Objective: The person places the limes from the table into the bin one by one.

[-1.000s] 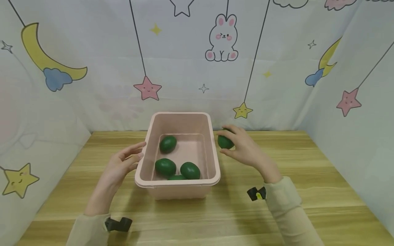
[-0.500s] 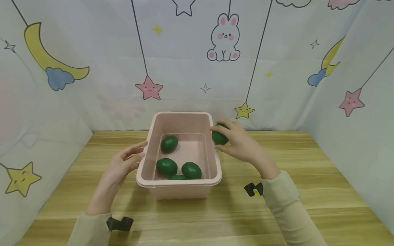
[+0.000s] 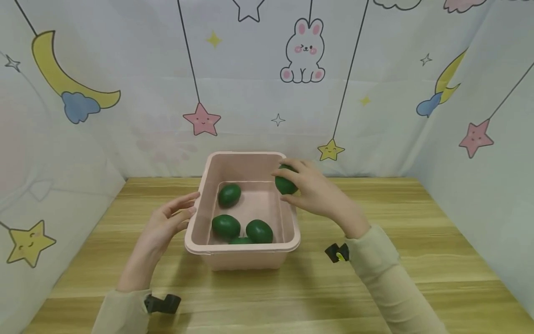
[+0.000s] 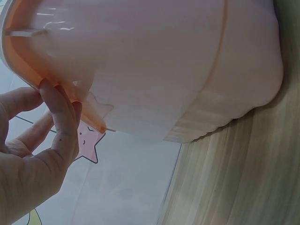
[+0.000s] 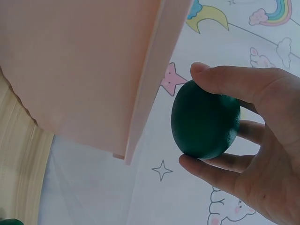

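My right hand (image 3: 317, 188) holds a dark green, egg-shaped avocado-like fruit (image 5: 204, 119) between thumb and fingertips. In the head view the held fruit overlaps the right rim of a pink plastic bin (image 3: 242, 260). Thumb and fingers of my left hand (image 3: 168, 220) touch the outside of the bin's left rim. Seen from the left wrist, those fingertips lie along the bin's overhanging edge (image 4: 93, 117). Several like fruits lie in the bin: one at the back left (image 3: 229, 195), one at the front left (image 3: 226, 227), one at the front right (image 3: 259, 231). Another, partly hidden, sits behind the front wall.
The bin stands on a wood-grain table (image 3: 363, 287). A printed white curtain (image 3: 246, 69) with stars, moons and a rabbit encloses the back and sides. A bit of another green thing (image 5: 10, 221) shows at the corner of the right wrist view, on the table.
My right hand has moved left and slightly up with the green fruit, from beside the bin to its right rim. The left hand stays at the left rim.
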Demonstrator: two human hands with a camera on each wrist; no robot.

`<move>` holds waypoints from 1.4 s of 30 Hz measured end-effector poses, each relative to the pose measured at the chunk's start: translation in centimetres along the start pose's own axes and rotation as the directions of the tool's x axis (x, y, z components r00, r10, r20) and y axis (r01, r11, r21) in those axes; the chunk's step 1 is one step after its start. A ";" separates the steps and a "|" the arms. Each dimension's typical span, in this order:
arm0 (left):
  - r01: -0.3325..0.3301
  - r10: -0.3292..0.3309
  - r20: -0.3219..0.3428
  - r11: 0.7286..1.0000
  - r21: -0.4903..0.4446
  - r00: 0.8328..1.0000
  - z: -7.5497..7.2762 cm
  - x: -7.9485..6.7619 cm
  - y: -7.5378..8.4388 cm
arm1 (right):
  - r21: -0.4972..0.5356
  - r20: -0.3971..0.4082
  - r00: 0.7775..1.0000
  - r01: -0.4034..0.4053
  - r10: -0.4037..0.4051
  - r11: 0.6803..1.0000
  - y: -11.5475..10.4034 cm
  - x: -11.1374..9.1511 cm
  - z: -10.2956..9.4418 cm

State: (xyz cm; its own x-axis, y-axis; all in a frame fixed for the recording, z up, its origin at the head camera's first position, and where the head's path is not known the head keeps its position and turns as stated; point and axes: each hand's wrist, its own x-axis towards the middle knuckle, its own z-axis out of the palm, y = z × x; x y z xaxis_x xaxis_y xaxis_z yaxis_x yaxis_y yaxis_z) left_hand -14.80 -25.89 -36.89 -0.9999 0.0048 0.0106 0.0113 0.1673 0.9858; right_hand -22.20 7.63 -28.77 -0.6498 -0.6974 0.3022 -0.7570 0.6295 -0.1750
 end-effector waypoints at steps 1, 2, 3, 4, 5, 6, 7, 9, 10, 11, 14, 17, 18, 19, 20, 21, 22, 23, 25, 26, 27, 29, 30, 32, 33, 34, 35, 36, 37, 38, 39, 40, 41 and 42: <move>0.001 -0.001 -0.001 1.000 -0.001 1.000 0.0 0.0 0.0 | -0.001 0.006 1.000 0.001 -0.001 1.000 -0.1 0.1 0.0; 0.001 -0.001 -0.001 1.000 -0.003 1.000 0.0 0.0 0.0 | -0.002 0.009 1.000 0.005 -0.005 1.000 -0.2 0.3 -0.1; 0.001 -0.001 -0.001 1.000 -0.004 1.000 0.0 0.0 0.0 | -0.007 0.012 1.000 0.006 -0.006 1.000 -0.3 0.4 -0.1; 0.001 -0.001 -0.001 1.000 -0.006 1.000 0.0 -0.1 0.0 | -0.008 0.015 1.000 0.007 -0.007 1.000 -0.4 0.6 -0.2; 0.001 -0.001 -0.002 1.000 -0.008 1.000 0.0 -0.1 0.1 | -0.008 0.019 1.000 0.007 -0.007 1.000 -0.5 0.7 -0.2; 0.002 -0.002 -0.003 1.000 -0.008 1.000 0.0 -0.1 0.1 | -0.010 0.020 1.000 0.012 -0.012 1.000 -0.6 0.9 -0.2; 0.001 -0.001 -0.003 1.000 -0.009 1.000 0.0 -0.1 0.1 | -0.013 0.020 1.000 0.018 -0.018 1.000 -0.8 1.0 -0.2; 0.002 -0.002 -0.004 1.000 -0.008 1.000 0.0 -0.1 0.1 | -0.021 0.026 0.999 0.027 -0.027 0.999 -1.0 1.3 -0.2; 0.001 -0.001 -0.003 1.000 -0.008 1.000 0.0 -0.1 0.1 | -0.023 0.029 0.999 0.032 -0.031 0.999 -1.1 1.4 -0.2; 0.001 -0.001 -0.002 1.000 -0.005 1.000 0.0 -0.1 0.1 | -0.027 0.029 0.999 0.038 -0.037 0.999 -1.1 1.4 -0.2; 0.003 -0.003 -0.002 1.000 0.002 1.000 0.0 -0.1 0.1 | -0.030 0.033 0.998 0.052 -0.051 0.998 -1.3 1.7 -0.2; 0.002 -0.002 -0.005 1.000 0.003 1.000 0.1 -0.1 0.1 | -0.039 0.031 0.997 0.076 -0.075 0.996 -1.5 1.9 -0.1; 0.001 -0.001 -0.007 1.000 0.002 1.000 0.1 -0.1 0.1 | -0.042 0.032 0.996 0.088 -0.087 0.995 -1.5 2.1 -0.1; 0.001 -0.001 -0.008 1.000 0.000 1.000 0.1 -0.1 0.1 | -0.045 0.032 0.994 0.101 -0.100 0.994 -1.5 2.1 0.0; 0.001 -0.001 -0.008 1.000 -0.001 1.000 0.1 -0.2 0.2 | -0.050 0.035 0.993 0.113 -0.111 0.992 -1.6 2.2 0.0; 0.002 -0.002 -0.007 1.000 -0.001 1.000 0.1 -0.2 0.2 | -0.054 0.038 0.992 0.125 -0.123 0.991 -1.6 2.3 0.1; 0.003 -0.003 -0.006 1.000 0.000 1.000 0.0 -0.2 0.2 | -0.056 0.041 0.990 0.136 -0.133 0.989 -1.6 2.4 0.2; 0.005 -0.005 -0.005 1.000 0.002 1.000 0.0 -0.2 0.2 | -0.055 0.046 0.989 0.144 -0.142 0.988 -1.6 2.4 0.2; 0.006 -0.006 -0.001 1.000 0.003 1.000 0.0 -0.2 0.2 | -0.055 0.057 0.987 0.153 -0.150 0.987 -1.7 2.5 0.4; 0.006 -0.006 0.000 1.000 0.003 1.000 0.0 -0.2 0.2 | -0.059 0.064 0.986 0.157 -0.153 0.986 -1.7 2.6 0.5; 0.006 -0.006 0.001 1.000 0.001 1.000 0.0 -0.2 0.2 | -0.061 0.069 0.985 0.160 -0.156 0.985 -1.8 2.7 0.6; 0.005 -0.005 0.003 1.000 -0.003 1.000 0.0 -0.2 0.2 | -0.068 0.082 0.984 0.164 -0.158 0.984 -1.9 3.0 0.7; 0.003 -0.003 0.005 1.000 -0.005 1.000 0.0 -0.2 0.2 | -0.073 0.089 0.983 0.168 -0.161 0.983 -1.9 3.1 0.7; 0.002 -0.002 0.005 1.000 -0.009 1.000 0.0 -0.2 0.2 | -0.088 0.100 0.981 0.178 -0.169 0.980 -2.1 3.3 0.7; 0.002 -0.002 0.005 1.000 -0.011 1.000 0.0 -0.2 0.1 | -0.094 0.104 0.979 0.183 -0.173 0.979 -2.1 3.4 0.7; 0.001 -0.001 0.006 1.000 -0.010 1.000 0.0 -0.2 0.1 | -0.101 0.107 0.978 0.188 -0.178 0.977 -2.2 3.5 0.6; 0.001 -0.001 0.005 1.000 -0.008 1.000 0.0 -0.2 0.1 | -0.107 0.111 0.977 0.195 -0.183 0.975 -2.2 3.6 0.6; 0.001 -0.001 0.004 1.000 -0.007 1.000 0.0 -0.2 0.1 | -0.112 0.115 0.976 0.200 -0.187 0.973 -2.3 3.7 0.5; -0.001 0.001 0.003 1.000 -0.006 1.000 0.0 -0.2 0.2 | -0.116 0.120 0.974 0.205 -0.191 0.972 -2.3 3.8 0.5; -0.001 0.001 0.002 1.000 -0.003 1.000 0.0 -0.2 0.2 | -0.121 0.125 0.973 0.210 -0.195 0.970 -2.4 3.9 0.5; -0.002 0.002 0.002 1.000 -0.003 1.000 0.0 -0.2 0.2 | -0.125 0.131 0.971 0.215 -0.198 0.969 -2.5 4.0 0.4; -0.003 0.003 0.002 1.000 -0.001 1.000 0.0 -0.2 0.2 | -0.127 0.139 0.970 0.218 -0.201 0.968 -2.5 4.1 0.4; -0.003 0.003 0.001 1.000 -0.003 1.000 0.0 -0.2 0.2 | -0.132 0.149 0.968 0.220 -0.200 0.967 -2.7 4.1 0.4; -0.004 0.004 0.001 1.000 -0.006 1.000 0.0 -0.2 0.2 | -0.136 0.159 0.967 0.222 -0.200 0.965 -2.7 4.3 0.4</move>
State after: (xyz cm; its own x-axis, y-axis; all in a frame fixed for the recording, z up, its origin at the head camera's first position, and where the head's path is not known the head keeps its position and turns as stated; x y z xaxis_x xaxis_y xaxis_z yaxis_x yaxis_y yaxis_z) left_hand -14.60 -25.83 -36.67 -0.9999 0.0062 0.0141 0.0149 0.1618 0.9867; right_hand -22.91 2.81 -27.34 -0.4876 -0.8546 0.1786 -0.8659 0.4995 0.0261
